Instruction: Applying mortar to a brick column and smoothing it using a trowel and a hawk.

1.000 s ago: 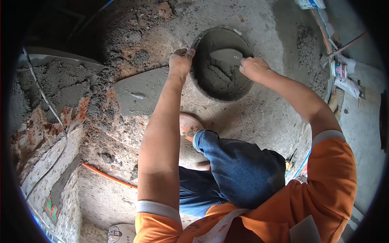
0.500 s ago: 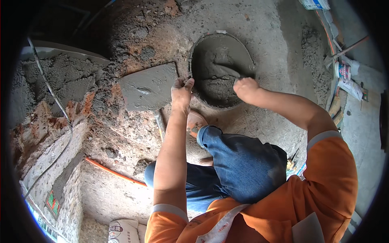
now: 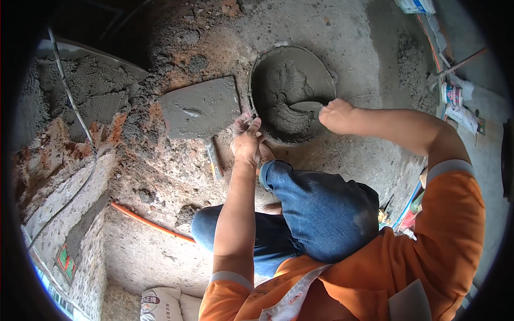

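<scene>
A round bucket holds wet grey mortar, smooth at the back and lumpy toward the near side. My right hand is closed around the handle of a trowel, whose rounded blade lies in the mortar. At the bucket's near left rim, my left hand pinches the edge with thumb and fingers. Just left of the bucket rests a flat, mortar-coated board. A tool handle sticks out from the board's near edge, beside my left hand; what it belongs to is hidden.
Rubble and loose mortar cover the ground at left. An orange hose and a grey cable run there. White sacks lie at the near left. A white tub stands among scraps at right.
My right hand and the trowel have moved slightly right and the blade has turned in the mortar. My left hand has shifted a little right and nearer along the rim.
</scene>
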Available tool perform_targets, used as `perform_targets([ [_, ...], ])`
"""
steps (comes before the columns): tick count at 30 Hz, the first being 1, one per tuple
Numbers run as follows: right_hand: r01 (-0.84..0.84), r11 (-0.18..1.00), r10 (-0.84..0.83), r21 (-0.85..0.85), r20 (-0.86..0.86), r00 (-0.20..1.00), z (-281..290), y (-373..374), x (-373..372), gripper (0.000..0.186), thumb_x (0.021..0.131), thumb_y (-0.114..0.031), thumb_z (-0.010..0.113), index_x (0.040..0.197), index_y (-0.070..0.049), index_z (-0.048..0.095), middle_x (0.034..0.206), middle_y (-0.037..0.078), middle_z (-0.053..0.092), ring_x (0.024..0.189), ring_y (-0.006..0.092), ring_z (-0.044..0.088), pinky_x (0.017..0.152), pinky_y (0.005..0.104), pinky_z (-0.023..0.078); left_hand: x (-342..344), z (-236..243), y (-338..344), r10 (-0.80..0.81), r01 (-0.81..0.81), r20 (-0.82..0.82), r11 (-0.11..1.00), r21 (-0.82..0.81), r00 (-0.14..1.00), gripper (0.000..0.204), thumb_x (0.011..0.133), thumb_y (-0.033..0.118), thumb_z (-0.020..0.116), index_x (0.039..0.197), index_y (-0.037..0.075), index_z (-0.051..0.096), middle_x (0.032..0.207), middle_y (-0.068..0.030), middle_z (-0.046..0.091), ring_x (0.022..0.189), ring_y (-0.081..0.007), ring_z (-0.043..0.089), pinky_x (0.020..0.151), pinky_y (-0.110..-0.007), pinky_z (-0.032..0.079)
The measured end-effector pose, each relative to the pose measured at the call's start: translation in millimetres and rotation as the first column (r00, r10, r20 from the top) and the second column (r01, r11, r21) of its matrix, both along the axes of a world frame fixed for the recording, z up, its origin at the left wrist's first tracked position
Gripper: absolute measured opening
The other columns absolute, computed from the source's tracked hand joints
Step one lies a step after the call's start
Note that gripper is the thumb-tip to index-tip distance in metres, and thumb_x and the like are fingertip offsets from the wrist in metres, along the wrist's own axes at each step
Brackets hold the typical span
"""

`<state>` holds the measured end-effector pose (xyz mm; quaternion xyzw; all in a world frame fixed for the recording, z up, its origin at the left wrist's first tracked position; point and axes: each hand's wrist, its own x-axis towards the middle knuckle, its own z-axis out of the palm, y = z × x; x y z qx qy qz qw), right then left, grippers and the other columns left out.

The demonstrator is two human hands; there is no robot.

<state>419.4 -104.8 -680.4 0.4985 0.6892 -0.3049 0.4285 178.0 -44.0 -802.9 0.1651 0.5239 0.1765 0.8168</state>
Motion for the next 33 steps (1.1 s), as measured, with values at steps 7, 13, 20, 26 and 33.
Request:
perform_targets([
  [7, 0.201, 0.978, -0.210, 0.060, 0.202, 0.957, -37, -7, -17, 0.024, 0.084, -0.009, 0.055, 0.102, -0.004, 0.071, 0.103, 0.014, 0.070, 0.101, 0.0278, 0.067, 0.085, 0.0411, 0.054, 6, 2, 2, 0.046, -0.033, 0.142, 0.995, -0.092, 0.989, 0.039, 0.087, 0.010, 0.067, 0.119, 0.020, 0.049, 0.104, 0.0004, 0.055, 0.094, -0.0195, 0.052, 0.082, -0.049, 0.046],
  [13, 0.219, 0.975, -0.223, 0.044, 0.137, 0.965, -1, 19, 12, 0.022, 0.080, -0.005, 0.059, 0.098, -0.002, 0.070, 0.105, 0.017, 0.069, 0.101, 0.0310, 0.066, 0.085, 0.0399, 0.054, 0, 1, -6, 0.083, -0.052, 0.208, 0.987, -0.150, 0.975, 0.036, 0.085, 0.007, 0.066, 0.115, 0.019, 0.049, 0.101, 0.0010, 0.055, 0.091, -0.0193, 0.052, 0.077, -0.049, 0.048],
  [20, 0.058, 0.995, -0.055, -0.078, 0.032, 0.998, 1, 4, -16, 0.025, 0.080, -0.007, 0.059, 0.102, 0.000, 0.069, 0.109, 0.019, 0.067, 0.101, 0.0304, 0.066, 0.086, 0.0399, 0.053, -9, 2, -6, 0.127, -0.104, 0.161, 0.984, -0.147, 0.979, 0.033, 0.084, 0.004, 0.066, 0.109, 0.020, 0.052, 0.095, 0.0013, 0.054, 0.086, -0.0194, 0.052, 0.076, -0.052, 0.050],
  [26, -0.032, 0.998, 0.045, -0.050, 0.299, 0.953, -35, 34, 3, 0.025, 0.073, -0.008, 0.069, 0.097, -0.001, 0.072, 0.100, 0.015, 0.071, 0.093, 0.0269, 0.069, 0.075, 0.0351, 0.057, -7, 0, -23, 0.188, -0.117, 0.215, 0.945, -0.305, 0.958, 0.031, 0.083, 0.003, 0.065, 0.106, 0.018, 0.052, 0.094, -0.0004, 0.053, 0.082, -0.0216, 0.054, 0.078, -0.059, 0.053],
  [33, 0.353, 0.905, -0.334, -0.235, 0.119, 0.935, -16, 25, -24, 0.026, 0.071, -0.006, 0.065, 0.093, 0.006, 0.070, 0.091, 0.019, 0.070, 0.086, 0.0312, 0.069, 0.071, 0.0441, 0.054, -8, 5, -40, 0.273, -0.188, 0.293, 0.940, -0.286, 0.916, 0.034, 0.081, 0.001, 0.062, 0.110, 0.015, 0.050, 0.094, -0.0035, 0.054, 0.086, -0.0252, 0.058, 0.075, -0.059, 0.056],
])
